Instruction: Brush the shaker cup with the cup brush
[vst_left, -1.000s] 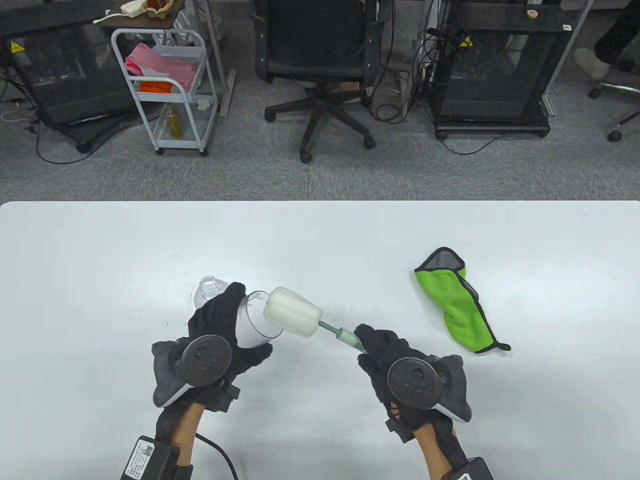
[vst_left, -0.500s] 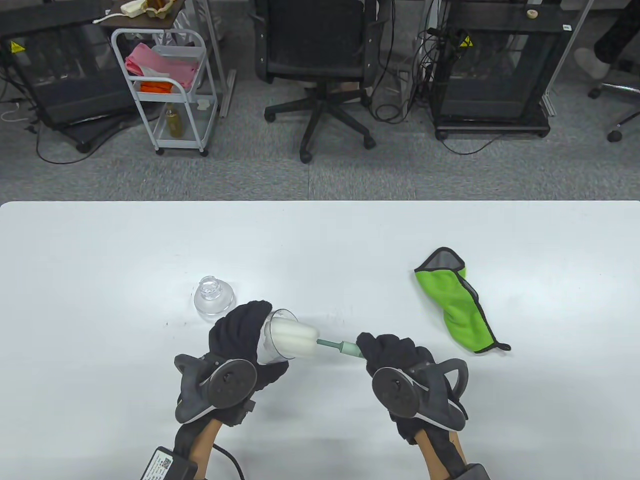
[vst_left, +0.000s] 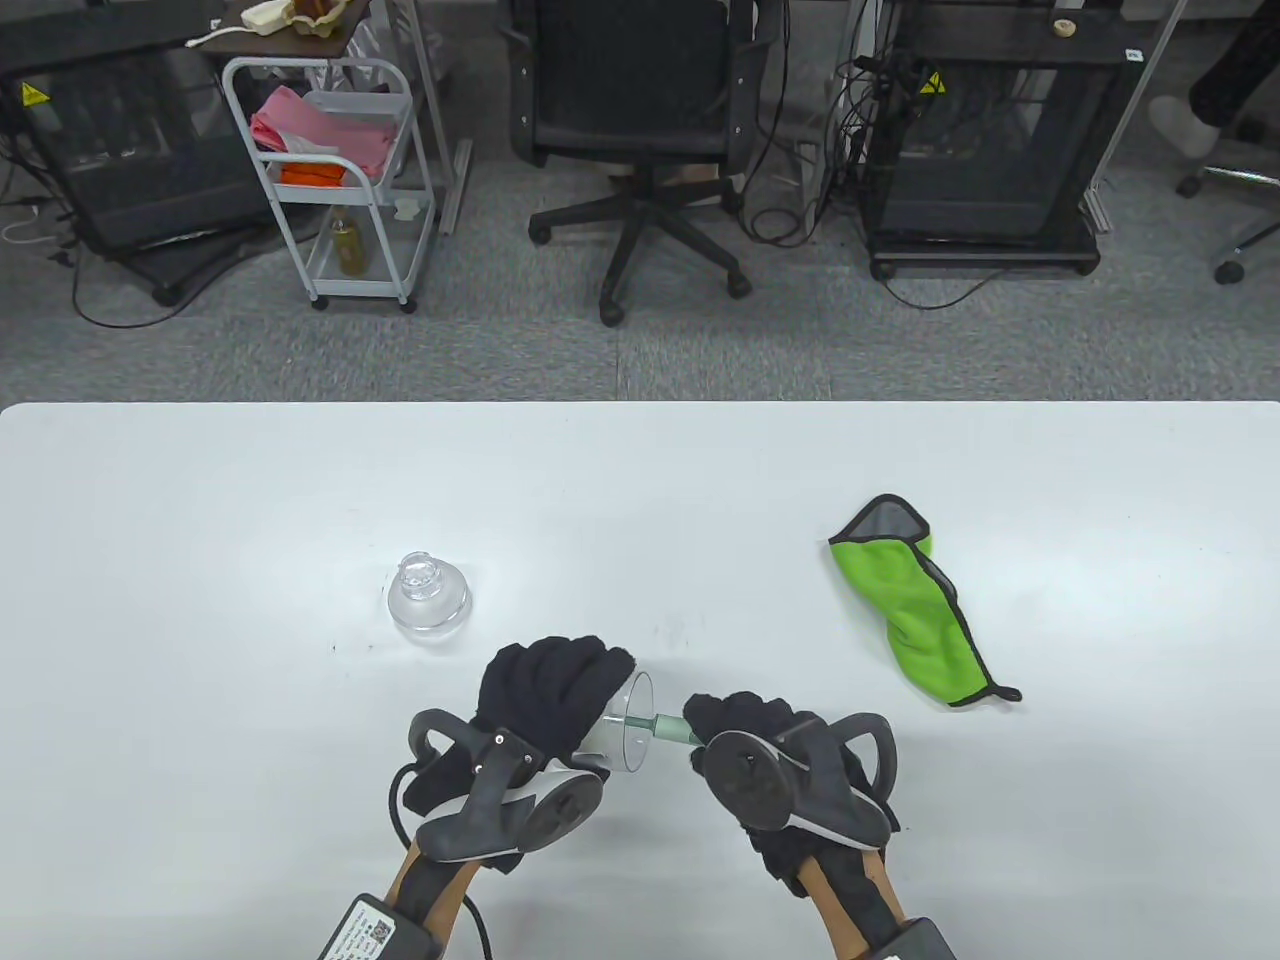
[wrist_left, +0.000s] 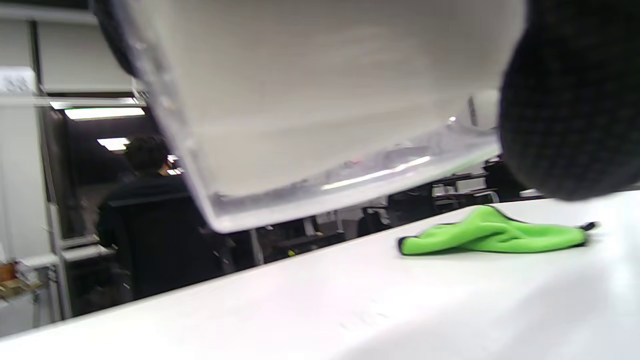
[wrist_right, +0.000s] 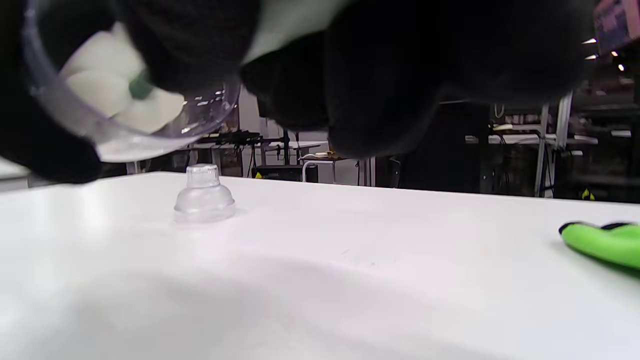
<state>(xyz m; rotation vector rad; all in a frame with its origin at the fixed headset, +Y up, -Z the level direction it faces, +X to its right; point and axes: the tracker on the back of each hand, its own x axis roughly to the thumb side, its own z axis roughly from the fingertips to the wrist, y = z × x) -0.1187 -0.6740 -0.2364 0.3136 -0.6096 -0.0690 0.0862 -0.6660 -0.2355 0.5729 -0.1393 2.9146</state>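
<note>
Nearest to me, my left hand (vst_left: 545, 695) wraps the clear plastic shaker cup (vst_left: 625, 735), holding it on its side above the white tabletop (vst_left: 640, 480) with its open mouth turned toward my right hand (vst_left: 745, 725). That grip is clenched around the cup wall so the vessel stays put, as I judge it, against the push of the brush. My right hand grasps the green handle of the cup brush (vst_left: 668, 727), whose white sponge head (wrist_right: 117, 90) sits inside the cup; the right wrist view shows the sponge pressed within the clear wall, the green stem at its centre. Turning the mouth sideways lines the cup up with the handle, so the brush can travel straight in and out. I take this to be the scrubbing itself, well under way.

Both hands hang near the tabletop's front edge, with open surface beneath and around them, so strokes and twists have room. Just beyond my left hand stands the clear domed lid (vst_left: 428, 594), upright on the tabletop, near but not touching, and set aside so the cup is open. A wide swing leftward could knock it, I think. Further right, well apart from the work, lies the crumpled lime-green cloth with grey trim (vst_left: 915, 602). Past the far edge stand a black office chair (vst_left: 635, 120) and a white cart (vst_left: 335, 170).
</note>
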